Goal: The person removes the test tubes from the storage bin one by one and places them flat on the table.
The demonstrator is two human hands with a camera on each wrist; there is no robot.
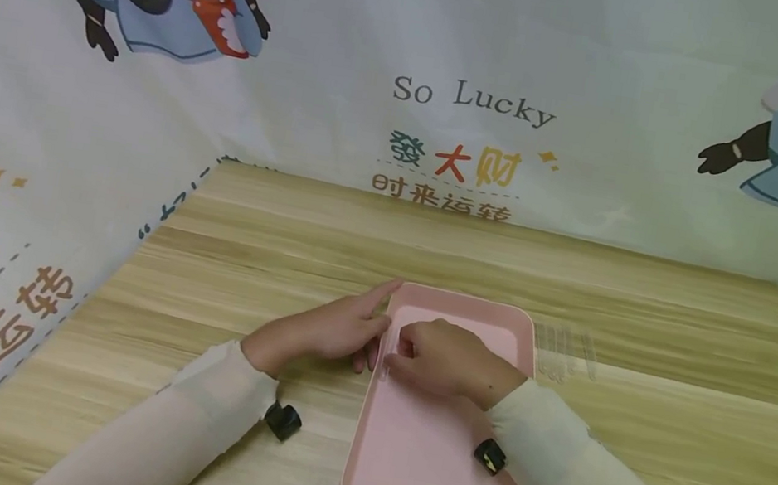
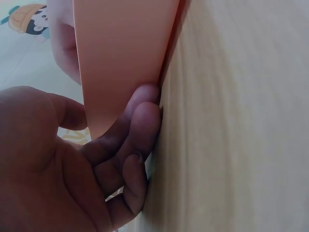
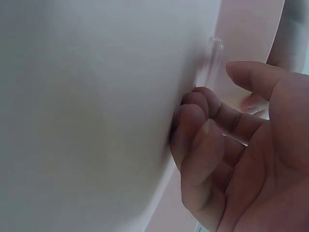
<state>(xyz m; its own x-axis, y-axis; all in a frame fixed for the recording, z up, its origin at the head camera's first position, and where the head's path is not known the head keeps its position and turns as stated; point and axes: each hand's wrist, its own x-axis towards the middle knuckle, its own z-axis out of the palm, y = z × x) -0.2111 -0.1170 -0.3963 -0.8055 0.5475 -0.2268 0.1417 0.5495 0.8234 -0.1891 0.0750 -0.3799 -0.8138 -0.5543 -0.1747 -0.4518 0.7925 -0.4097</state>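
A pink tray (image 1: 431,467) lies lengthwise on the wooden table. My left hand (image 1: 346,328) holds its left side near the far corner, thumb at the rim and fingers against the outer wall (image 2: 120,53). Inside the tray, along that same side, lies a clear tube-like stick (image 3: 212,60). My right hand (image 1: 450,361) reaches over the tray to it. Its curled fingers (image 3: 190,121) rest by the stick on the tray floor and hide part of it, while the thumb (image 3: 248,75) stands apart from the fingers.
Several similar clear sticks (image 1: 564,353) lie side by side on the table (image 1: 669,435), just right of the tray. White printed sheets (image 1: 480,38) stand as walls behind and beside the table. A small black wrist camera (image 1: 491,456) hangs above the tray's right part.
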